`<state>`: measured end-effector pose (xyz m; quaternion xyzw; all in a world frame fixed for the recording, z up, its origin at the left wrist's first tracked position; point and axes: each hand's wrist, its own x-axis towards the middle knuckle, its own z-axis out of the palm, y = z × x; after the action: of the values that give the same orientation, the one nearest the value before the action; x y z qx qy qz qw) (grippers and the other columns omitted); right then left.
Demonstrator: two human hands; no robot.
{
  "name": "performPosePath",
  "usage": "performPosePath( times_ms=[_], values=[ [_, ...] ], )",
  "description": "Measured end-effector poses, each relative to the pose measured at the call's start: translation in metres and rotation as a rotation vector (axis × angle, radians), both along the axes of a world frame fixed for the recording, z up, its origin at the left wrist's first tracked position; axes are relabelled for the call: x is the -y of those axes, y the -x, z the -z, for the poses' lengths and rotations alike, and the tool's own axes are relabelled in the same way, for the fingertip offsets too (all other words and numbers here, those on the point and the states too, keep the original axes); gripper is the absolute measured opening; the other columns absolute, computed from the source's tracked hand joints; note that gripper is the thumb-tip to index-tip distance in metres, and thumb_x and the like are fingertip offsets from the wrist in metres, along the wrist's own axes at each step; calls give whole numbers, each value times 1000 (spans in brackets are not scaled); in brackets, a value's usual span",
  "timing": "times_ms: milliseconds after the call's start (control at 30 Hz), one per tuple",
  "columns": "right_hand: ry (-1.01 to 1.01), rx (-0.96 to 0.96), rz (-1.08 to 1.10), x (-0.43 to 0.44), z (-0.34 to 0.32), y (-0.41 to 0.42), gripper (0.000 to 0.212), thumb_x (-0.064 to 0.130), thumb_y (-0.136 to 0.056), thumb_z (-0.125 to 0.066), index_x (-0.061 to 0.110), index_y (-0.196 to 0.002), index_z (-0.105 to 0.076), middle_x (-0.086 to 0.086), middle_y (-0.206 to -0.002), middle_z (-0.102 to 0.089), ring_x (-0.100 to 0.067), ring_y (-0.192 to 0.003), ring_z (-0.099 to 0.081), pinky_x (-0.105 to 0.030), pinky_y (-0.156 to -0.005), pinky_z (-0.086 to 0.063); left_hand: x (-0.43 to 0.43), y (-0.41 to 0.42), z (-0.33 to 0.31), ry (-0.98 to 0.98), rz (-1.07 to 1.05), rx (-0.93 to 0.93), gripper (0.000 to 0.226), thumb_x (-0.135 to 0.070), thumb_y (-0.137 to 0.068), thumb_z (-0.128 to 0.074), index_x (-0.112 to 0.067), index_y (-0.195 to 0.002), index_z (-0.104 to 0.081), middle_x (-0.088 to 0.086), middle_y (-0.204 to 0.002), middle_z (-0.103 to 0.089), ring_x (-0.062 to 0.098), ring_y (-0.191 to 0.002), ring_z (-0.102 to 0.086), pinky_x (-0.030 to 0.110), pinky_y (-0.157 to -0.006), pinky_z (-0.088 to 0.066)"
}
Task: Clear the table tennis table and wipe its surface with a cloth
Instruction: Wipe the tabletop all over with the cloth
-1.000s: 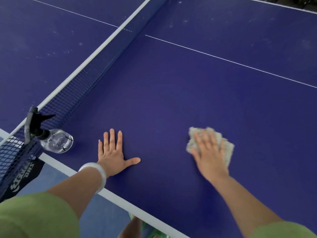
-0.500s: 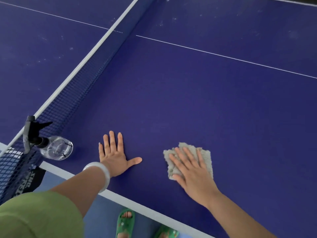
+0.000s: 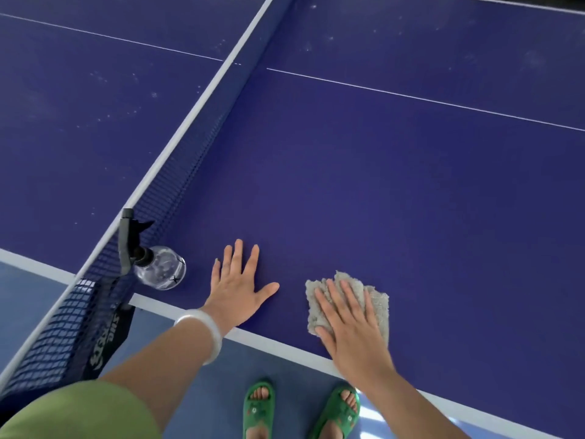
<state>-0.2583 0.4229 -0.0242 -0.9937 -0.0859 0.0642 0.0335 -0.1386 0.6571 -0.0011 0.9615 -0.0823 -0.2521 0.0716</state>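
A crumpled grey cloth (image 3: 376, 297) lies on the blue table tennis table (image 3: 395, 191) close to its white near edge. My right hand (image 3: 351, 327) presses flat on the cloth with straight fingers. My left hand (image 3: 237, 286) rests flat on the bare surface just left of the cloth, fingers spread, a pale bangle on the wrist. A clear spray bottle (image 3: 158, 267) with a black trigger stands by the net, left of my left hand.
The dark net (image 3: 177, 188) with its white top band runs diagonally from lower left to the top. Pale dusty specks show on the far half and beyond the centre line. Green sandals (image 3: 258, 407) stand on the blue floor below the edge.
My right hand has dragged the cloth toward me and to the left, up to the table's near edge. My left hand and the bottle have stayed in place.
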Motion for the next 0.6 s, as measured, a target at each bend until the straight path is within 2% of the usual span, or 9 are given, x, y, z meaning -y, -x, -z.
performPosePath(
  times_ms=[33, 100, 200, 267, 367, 433, 500, 567, 600],
  values=[
    [30, 12, 15, 9, 2, 1, 61, 50, -103, -21, 24, -158, -17, 0, -165, -15, -25, -153, -5, -56, -119, -13, -16, 7, 3, -15, 7, 35, 91, -76, -87, -22, -29, -150, 24, 4, -159, 31, 23, -146, 28, 44, -120, 12],
    [33, 2, 244, 26, 0, 2, 62, 52, -100, -17, 29, -158, -16, 3, -165, -14, -22, -153, -4, -53, -121, -7, -38, 23, 10, -52, 59, 97, 92, -78, -84, -15, -29, -144, 34, 4, -157, 34, 21, -143, 34, 41, -117, 18],
    [-45, -56, 698, 10, -2, 1, 59, 52, -102, -8, 32, -155, 8, 5, -166, 3, -18, -152, 13, -52, -122, 4, -48, 31, 18, -58, 93, 114, 91, -78, -80, -7, -27, -138, 42, 3, -152, 42, 21, -136, 43, 41, -112, 27],
    [-66, -57, 800, -29, -5, -4, 62, 50, -102, -12, 29, -152, 17, 3, -165, 12, -21, -151, 18, -53, -120, 8, -45, 28, 21, -55, 94, 98, 90, -77, -82, -7, -27, -134, 46, 3, -147, 48, 22, -131, 49, 43, -111, 27],
    [-61, -29, 567, -94, -7, -9, 61, 47, -103, -11, 25, -155, 11, 0, -164, 15, -24, -150, 20, -54, -120, 10, -46, 29, 22, -48, 109, 110, 88, -76, -85, -9, -28, -131, 49, 3, -144, 52, 21, -129, 51, 43, -109, 30],
    [-50, -18, 294, -117, -9, -4, 60, 45, -103, -14, 23, -158, -5, -1, -165, 0, -26, -153, 6, -53, -121, -1, -47, 30, 21, -32, 108, 113, 88, -76, -86, -10, -29, -132, 49, 3, -144, 52, 21, -130, 51, 42, -108, 32],
    [-48, -2, 118, -109, -9, 4, 59, 44, -103, -20, 22, -157, -20, -1, -164, -16, -26, -152, -8, -52, -119, -12, -48, 31, 20, -25, 109, 115, 87, -77, -83, -6, -29, -131, 50, 2, -143, 53, 21, -130, 51, 42, -108, 32],
    [0, 9, 123, -77, -5, 14, 58, 42, -101, -23, 23, -155, -28, -2, -163, -24, -26, -152, -14, -54, -117, -17, -48, 31, 21, -21, 114, 110, 87, -76, -84, -6, -29, -130, 51, 3, -142, 55, 22, -130, 52, 45, -111, 29],
    [16, 25, 220, -56, -2, 21, 58, 41, -100, -23, 23, -154, -31, -3, -162, -27, -26, -151, -15, -54, -117, -18, -48, 31, 21, -17, 115, 109, 87, -75, -85, -7, -28, -129, 52, 3, -141, 55, 22, -130, 52, 46, -112, 27]
  ],
)
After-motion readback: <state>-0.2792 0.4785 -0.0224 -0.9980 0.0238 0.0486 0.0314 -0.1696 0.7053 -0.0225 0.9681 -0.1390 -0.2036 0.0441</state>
